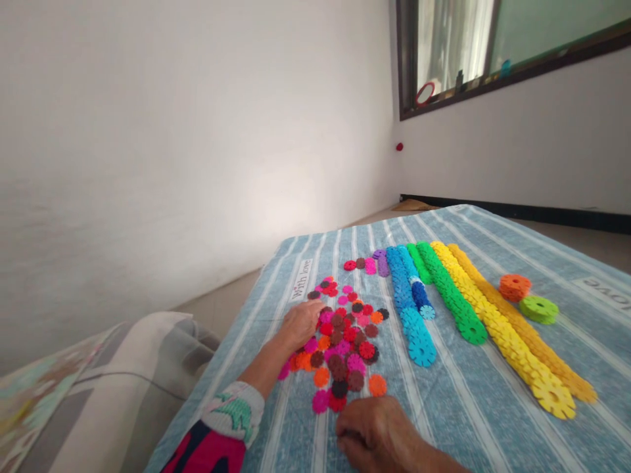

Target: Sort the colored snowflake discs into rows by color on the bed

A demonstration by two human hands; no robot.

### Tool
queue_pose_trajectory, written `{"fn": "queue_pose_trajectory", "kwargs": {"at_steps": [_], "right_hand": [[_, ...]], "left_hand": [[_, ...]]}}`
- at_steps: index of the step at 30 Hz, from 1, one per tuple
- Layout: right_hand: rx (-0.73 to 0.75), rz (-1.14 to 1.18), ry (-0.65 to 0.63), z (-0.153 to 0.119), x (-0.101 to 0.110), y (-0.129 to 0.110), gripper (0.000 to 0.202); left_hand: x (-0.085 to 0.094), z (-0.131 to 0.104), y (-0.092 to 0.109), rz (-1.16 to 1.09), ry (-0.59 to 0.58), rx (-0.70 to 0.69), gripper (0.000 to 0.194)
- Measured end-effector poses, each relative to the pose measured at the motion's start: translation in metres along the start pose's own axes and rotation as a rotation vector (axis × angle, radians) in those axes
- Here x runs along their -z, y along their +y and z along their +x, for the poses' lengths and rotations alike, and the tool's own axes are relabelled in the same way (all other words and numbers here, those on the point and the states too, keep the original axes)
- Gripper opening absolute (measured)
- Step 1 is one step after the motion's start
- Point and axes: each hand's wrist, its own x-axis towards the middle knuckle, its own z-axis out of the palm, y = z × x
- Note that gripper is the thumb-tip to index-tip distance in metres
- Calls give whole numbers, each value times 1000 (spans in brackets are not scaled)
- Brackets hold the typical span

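Note:
A loose pile of notched plastic discs in pink, red, brown, orange and black lies on the striped blue cloth. At its left edge, my left hand reaches in with the fingers bent together and down among the discs; what they grip, if anything, is hidden. My right hand rests at the near end of the pile, its fingers curled into a fist. Its inside cannot be seen. Just beyond its knuckles lies an orange disc.
Right of the pile, overlapping discs form long rows: blue, green, yellow and amber. Orange and lime stacks stand farther right. Purple discs lie at the back. Grey fabric borders the left.

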Motion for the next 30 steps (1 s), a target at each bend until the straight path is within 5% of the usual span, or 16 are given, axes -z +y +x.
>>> {"fn": "queue_pose_trajectory", "kwargs": {"at_steps": [9,14,18,24,30], "right_hand": [[19,15,79,-7,10,-8,16],[-5,17,195,-16,12,-10,23],[112,-165,234,-13,16,-19,25],[203,-468,42,32,32,-32,16],[148,-617,-19,81,47,-8,18]], "left_hand": [[-8,-48,-18,-178,115,35,35],[-16,-51,-30,-267,254,157,35],[-16,-51,-32,-376,315,242,35],[-13,-54,-32,-489,398,414,27],[-11,-57,-32,-528,404,452,25]]}}
